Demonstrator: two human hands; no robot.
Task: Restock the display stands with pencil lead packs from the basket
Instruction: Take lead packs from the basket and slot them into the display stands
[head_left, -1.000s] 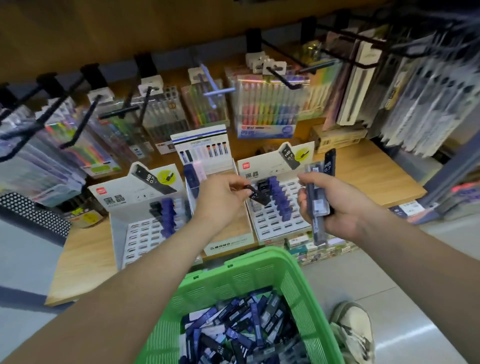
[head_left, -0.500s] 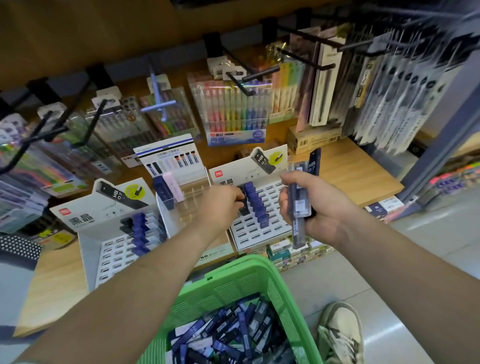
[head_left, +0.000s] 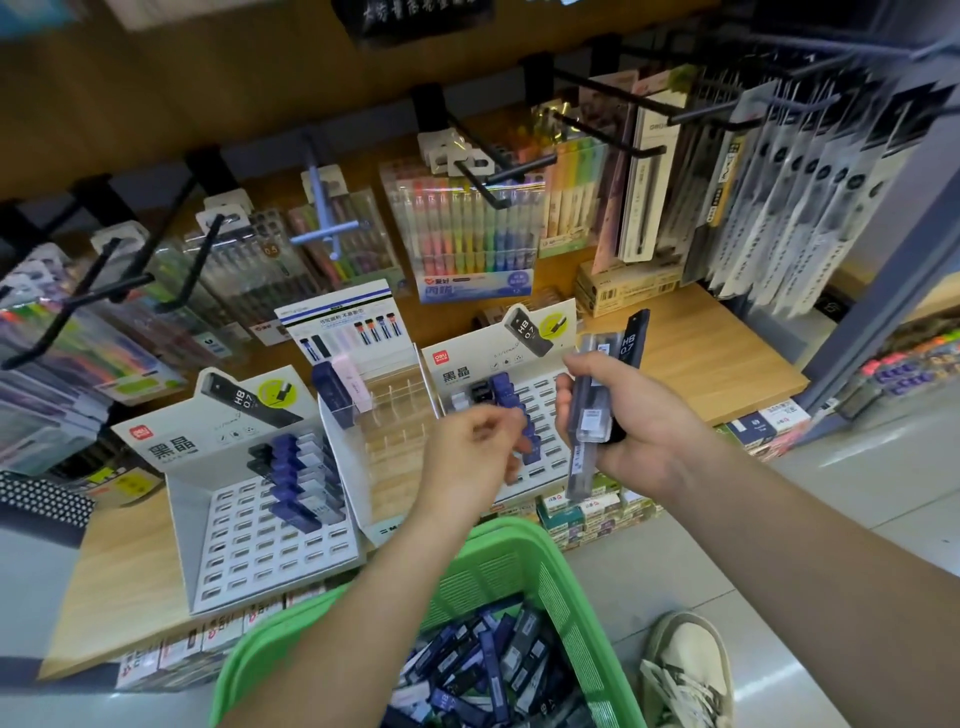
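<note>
My right hand (head_left: 644, 436) grips a bundle of long dark pencil lead packs (head_left: 589, 415) marked HB 0.7, held upright in front of the right display stand (head_left: 545, 400). That stand has a short row of blue and black packs at its upper left. My left hand (head_left: 470, 460) hovers just left of the bundle, in front of the same stand, blurred, fingers loosely curled with nothing visible in them. The left display stand (head_left: 234, 525) carries a column of blue packs. Below my arms is the green basket (head_left: 519, 558), with many loose lead packs (head_left: 483, 670) inside.
A clear acrylic stand (head_left: 395, 415) sits between the two white stands on the wooden shelf (head_left: 727, 358). Black hooks (head_left: 613, 140) with hanging pen sets jut out above. Small boxes (head_left: 587, 514) line the shelf's front edge. A person's shoe (head_left: 685, 670) is on the floor at right.
My left hand has put a black pack into the right stand and drawn back empty. The view has shifted so the shelf sits further left. My right hand keeps its bundle.
</note>
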